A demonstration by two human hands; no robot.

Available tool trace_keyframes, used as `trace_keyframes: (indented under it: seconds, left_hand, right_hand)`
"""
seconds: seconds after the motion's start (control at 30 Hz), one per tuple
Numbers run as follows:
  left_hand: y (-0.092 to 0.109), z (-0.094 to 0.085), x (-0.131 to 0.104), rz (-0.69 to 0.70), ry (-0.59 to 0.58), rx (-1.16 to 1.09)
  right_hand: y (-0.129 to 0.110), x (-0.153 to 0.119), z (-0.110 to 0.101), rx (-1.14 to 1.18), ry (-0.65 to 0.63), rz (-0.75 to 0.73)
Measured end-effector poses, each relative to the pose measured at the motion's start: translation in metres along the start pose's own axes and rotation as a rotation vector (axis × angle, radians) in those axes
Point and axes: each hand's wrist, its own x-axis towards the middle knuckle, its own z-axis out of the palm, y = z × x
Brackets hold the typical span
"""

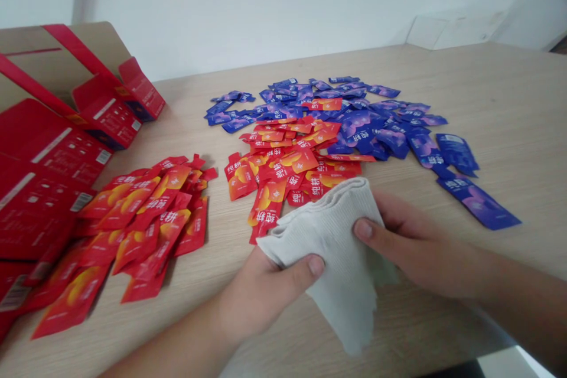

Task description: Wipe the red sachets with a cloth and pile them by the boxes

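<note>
Gripping opposite sides of a folded pale cloth (336, 236), the left hand (257, 298) and right hand (420, 248) each press a thumb on its near face, probably to keep the layers together; a loose end hangs between them. The cloth is above the near part of the table (491, 112), just in front of the red packets (287, 162). Blue packets (354, 124) lie mostly apart behind, perhaps grouped by colour. Another red heap (146, 218) sits beside red boxes (57, 171), likely for easy reach.
</note>
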Motion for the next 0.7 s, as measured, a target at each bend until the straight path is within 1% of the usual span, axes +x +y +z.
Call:
trace_keyframes:
  seconds: [0.1,0.17,0.23,0.33,0.4,0.47,0.53,0.57,0.63,0.7]
  left_hand:
    - [-0.007,0.0,0.0,-0.076,0.1,-0.082]
    - [-0.008,0.002,0.002,-0.111,0.196,-0.098]
    - [-0.004,0.006,0.006,-0.128,0.276,-0.071]
    - [0.003,0.014,0.012,-0.165,0.328,-0.023]
    - [0.004,0.017,0.011,-0.2,0.349,0.034]
    - [0.002,0.017,0.008,-0.238,0.394,0.131]
    - [-0.004,0.015,0.003,-0.273,0.447,0.19]
    - [-0.007,0.013,0.0,-0.274,0.456,0.18]
    - [-0.011,0.011,-0.003,-0.23,0.423,0.102]
    - [-0.011,0.011,-0.004,-0.165,0.36,0.05]
  right_hand:
    - [-0.003,0.003,-0.001,0.006,0.029,0.13]
    - [-0.005,0.005,-0.004,-0.07,0.069,0.169]
    - [-0.004,0.005,-0.005,-0.244,0.146,0.142]
    - [0.001,0.0,0.001,-0.529,0.293,0.047]
    - [0.004,-0.004,0.01,-0.601,0.314,0.001]
    - [0.004,-0.009,0.021,-0.548,0.236,0.013]
    - [0.001,-0.014,0.03,-0.432,0.08,0.064]
    - [-0.002,-0.016,0.033,-0.383,-0.001,0.088]
    - [-0.006,-0.02,0.034,-0.335,-0.117,0.1]
    - [-0.006,-0.022,0.033,-0.321,-0.168,0.072]
